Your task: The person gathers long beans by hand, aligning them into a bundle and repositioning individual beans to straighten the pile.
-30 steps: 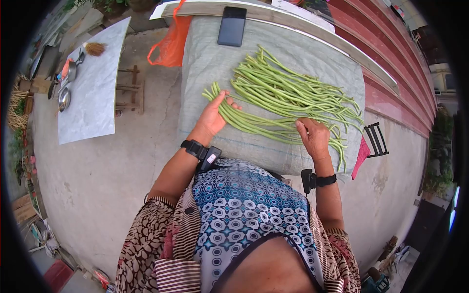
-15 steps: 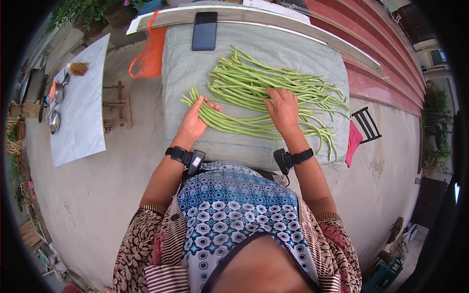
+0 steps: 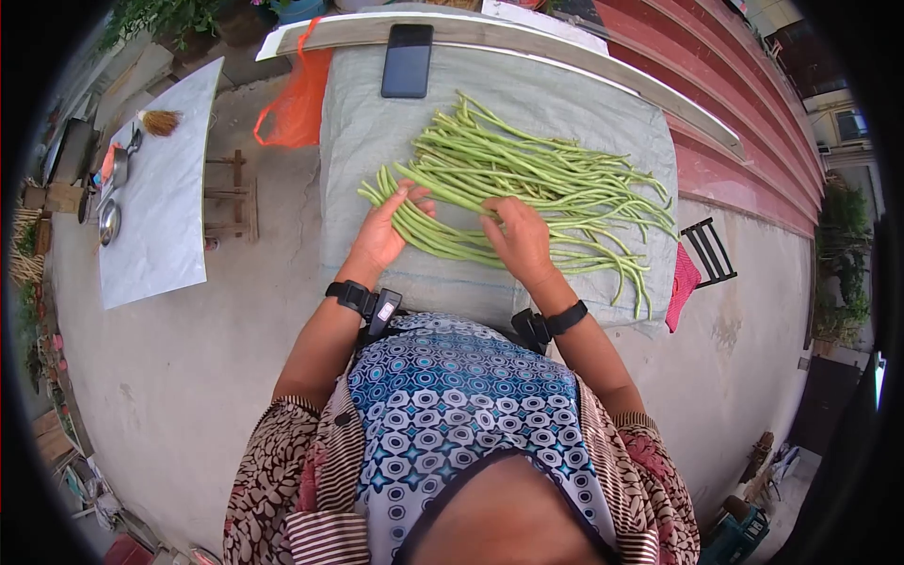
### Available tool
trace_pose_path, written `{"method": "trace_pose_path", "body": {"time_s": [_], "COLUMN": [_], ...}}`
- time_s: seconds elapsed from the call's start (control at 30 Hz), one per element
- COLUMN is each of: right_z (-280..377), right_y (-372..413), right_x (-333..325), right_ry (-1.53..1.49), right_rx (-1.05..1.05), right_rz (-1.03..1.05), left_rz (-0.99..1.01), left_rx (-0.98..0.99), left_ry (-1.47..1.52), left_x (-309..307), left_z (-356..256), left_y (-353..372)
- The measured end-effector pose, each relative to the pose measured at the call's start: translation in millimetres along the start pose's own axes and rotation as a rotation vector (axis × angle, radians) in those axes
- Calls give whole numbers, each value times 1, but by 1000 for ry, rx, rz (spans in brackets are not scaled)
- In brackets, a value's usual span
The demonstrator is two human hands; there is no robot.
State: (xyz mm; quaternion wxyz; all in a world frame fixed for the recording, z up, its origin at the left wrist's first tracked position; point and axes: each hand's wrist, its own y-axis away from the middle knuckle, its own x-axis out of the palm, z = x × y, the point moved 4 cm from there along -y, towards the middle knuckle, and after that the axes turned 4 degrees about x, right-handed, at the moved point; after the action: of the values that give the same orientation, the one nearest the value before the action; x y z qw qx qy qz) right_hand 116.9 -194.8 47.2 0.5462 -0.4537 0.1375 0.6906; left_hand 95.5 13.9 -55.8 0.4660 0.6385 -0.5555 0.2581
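A pile of long green beans (image 3: 541,165) lies spread across the grey cloth. My left hand (image 3: 382,235) is closed around the left ends of a separate bunch of long beans (image 3: 443,240) at the near side. Closed fingers of my right hand (image 3: 520,241) grip more long beans, whose left ends reach up to the left hand's fingertips. Exactly how many beans the right hand has is hidden under its fingers. To the right of that hand, the thin bean ends trail over the cloth.
The grey cloth (image 3: 363,151) covers the table. A phone (image 3: 407,61) lies at its far edge, beside an orange plastic bag (image 3: 297,104). A long board (image 3: 527,38) runs behind. Left stands a white table (image 3: 165,217) with a brush (image 3: 159,122) and metal bowl (image 3: 109,222).
My right hand has moved left and slightly toward me, bringing beans from the pile against the bunch in my left hand. The left hand stays in nearly the same place.
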Motion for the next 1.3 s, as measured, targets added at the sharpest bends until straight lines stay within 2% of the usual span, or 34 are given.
{"method": "trace_pose_path", "body": {"time_s": [0.1,0.37,0.77,0.9,1.0,1.07,1.3], "right_z": [4,-2,8,8,3,-10,-87], "right_y": [11,20,16,16,19,25,53], "right_x": [15,28,37,35,17,1,-77], "right_ry": [-11,-97,-98,-58,89,136,481], "right_rx": [1,92,144,113,-23,1,112], "right_rz": [87,43,72,90,110,77,76], "left_rz": [39,90,35,-8,-32,20,-7], "left_rx": [13,19,61,0,2,24,20], "left_ry": [-29,-6,-69,-84,-63,-29,-40], "left_x": [2,5,4,-2,-1,0,8], "left_z": [-2,-2,2,4,6,6,3], "left_y": [2,4,8,3,2,0,1]}}
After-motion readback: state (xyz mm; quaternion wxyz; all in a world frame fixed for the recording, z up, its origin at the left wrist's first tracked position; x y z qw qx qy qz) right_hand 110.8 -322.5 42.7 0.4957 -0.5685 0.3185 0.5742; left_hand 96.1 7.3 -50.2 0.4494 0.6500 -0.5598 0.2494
